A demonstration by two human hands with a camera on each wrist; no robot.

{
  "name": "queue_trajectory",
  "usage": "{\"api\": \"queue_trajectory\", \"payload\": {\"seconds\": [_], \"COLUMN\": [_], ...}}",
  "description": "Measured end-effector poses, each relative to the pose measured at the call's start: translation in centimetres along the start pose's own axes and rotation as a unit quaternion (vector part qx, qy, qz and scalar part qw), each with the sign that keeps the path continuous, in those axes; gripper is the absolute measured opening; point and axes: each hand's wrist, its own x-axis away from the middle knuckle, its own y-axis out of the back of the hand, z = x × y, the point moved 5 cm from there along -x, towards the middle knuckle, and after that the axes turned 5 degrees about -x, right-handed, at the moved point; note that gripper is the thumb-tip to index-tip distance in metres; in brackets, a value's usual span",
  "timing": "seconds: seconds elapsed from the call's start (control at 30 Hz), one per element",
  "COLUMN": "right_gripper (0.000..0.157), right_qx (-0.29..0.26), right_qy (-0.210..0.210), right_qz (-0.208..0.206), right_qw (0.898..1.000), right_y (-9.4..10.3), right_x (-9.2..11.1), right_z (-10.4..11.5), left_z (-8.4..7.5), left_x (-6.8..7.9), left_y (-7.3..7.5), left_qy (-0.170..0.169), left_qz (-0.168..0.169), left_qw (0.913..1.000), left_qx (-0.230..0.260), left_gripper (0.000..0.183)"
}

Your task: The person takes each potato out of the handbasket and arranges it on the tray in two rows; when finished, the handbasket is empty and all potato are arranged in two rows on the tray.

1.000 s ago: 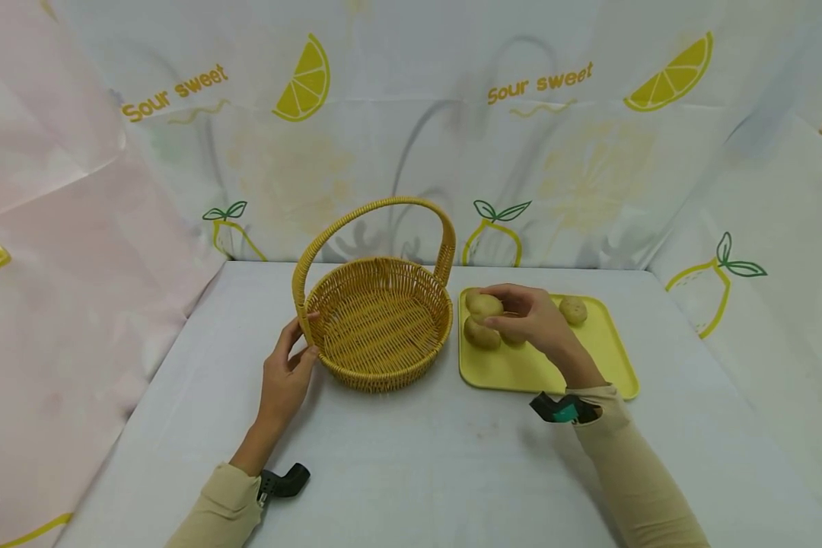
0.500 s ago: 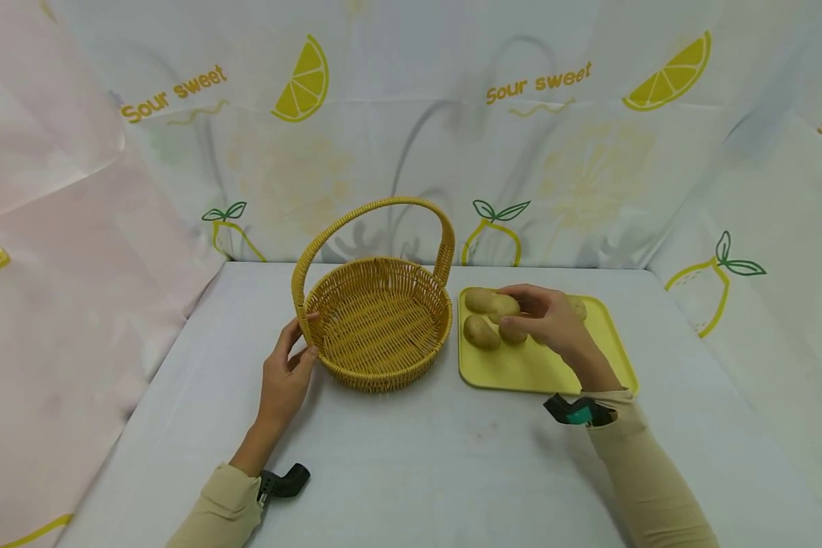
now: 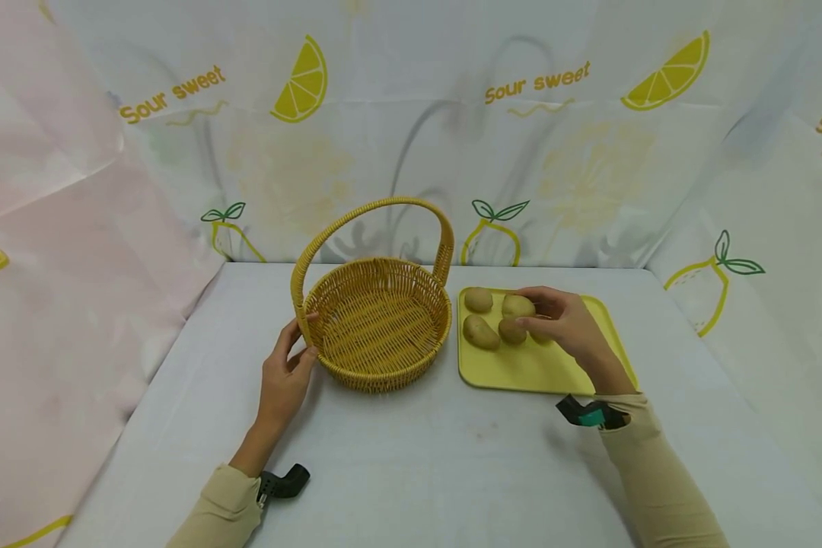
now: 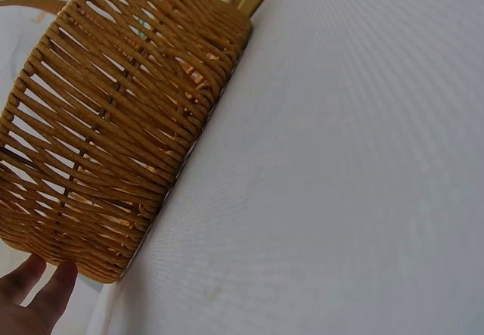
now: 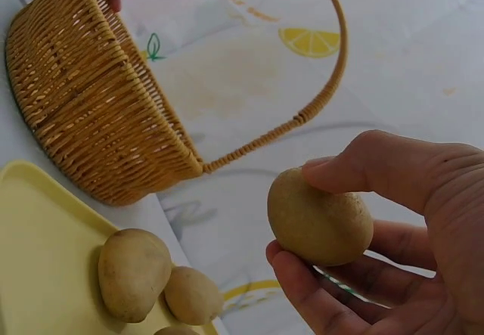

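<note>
A round yellow wicker basket (image 3: 380, 327) with a tall arched handle stands left of the yellow tray (image 3: 541, 377). My left hand (image 3: 288, 377) grips the basket's left rim by the foot of the handle; some fingertips show inside the wall. In the left wrist view, fingers (image 4: 57, 290) touch the woven side (image 4: 113, 123). Between thumb and fingers, my right hand (image 3: 565, 327) holds a potato (image 3: 518, 306) above the tray; the right wrist view shows this potato (image 5: 320, 218) lifted clear. Other potatoes lie on the tray's left half, one potato (image 3: 481, 332) at front left.
Around the basket and tray spreads a white tablecloth (image 3: 411, 472). Behind rises a lemon-print cloth backdrop (image 3: 397, 137), and another hanging cloth (image 3: 75, 228) borders the left side. One far-left potato (image 3: 479, 299) sits near the tray's back rim.
My right hand has moved rightward over the tray with the potato, uncovering potatoes on the left and covering the one at back right. My left hand and the basket stay put.
</note>
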Motion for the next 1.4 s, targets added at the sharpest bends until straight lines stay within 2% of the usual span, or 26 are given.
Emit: {"api": "queue_trajectory", "payload": {"seconds": [0.5, 0.6, 0.77, 0.87, 1.0, 1.23, 1.3, 1.4], "right_gripper": [0.047, 0.047, 0.049, 0.048, 0.047, 0.046, 0.046, 0.047], "right_qx": [0.014, 0.010, 0.019, 0.022, 0.025, 0.030, 0.031, 0.031], "right_qy": [-0.014, -0.014, -0.016, -0.017, -0.022, -0.025, -0.026, -0.028], "right_qz": [-0.021, -0.023, -0.036, -0.045, -0.051, -0.060, -0.063, -0.071], "right_qw": [1.000, 1.000, 0.999, 0.999, 0.998, 0.997, 0.997, 0.997], "right_y": [2.0, 2.3, 3.2, 3.8, 4.4, 5.3, 5.5, 5.8], "right_x": [1.1, 1.2, 1.6, 1.8, 2.0, 2.3, 2.4, 2.5], "right_z": [-0.7, -0.8, -1.0, -1.3, -1.7, -2.0, -2.0, -2.1], "left_z": [0.0, 0.9, 3.5, 4.1, 3.7, 1.3, 1.3, 2.1], "left_x": [0.0, 0.0, 0.0, 0.0, 0.0, 0.0, 0.0, 0.0], "left_y": [0.0, -0.1, -0.3, -0.3, -0.3, -0.3, -0.2, -0.3], "left_qy": [-0.002, -0.002, -0.003, -0.002, 0.003, -0.005, -0.005, -0.004], "left_qz": [-0.004, -0.009, -0.012, -0.010, -0.010, -0.009, -0.008, -0.007], "left_qw": [1.0000, 0.9999, 0.9999, 0.9999, 0.9999, 0.9999, 0.9999, 1.0000], "left_qx": [0.005, 0.010, 0.008, 0.009, 0.005, 0.008, 0.007, 0.004], "left_gripper": [0.050, 0.050, 0.053, 0.053, 0.052, 0.050, 0.049, 0.049]}}
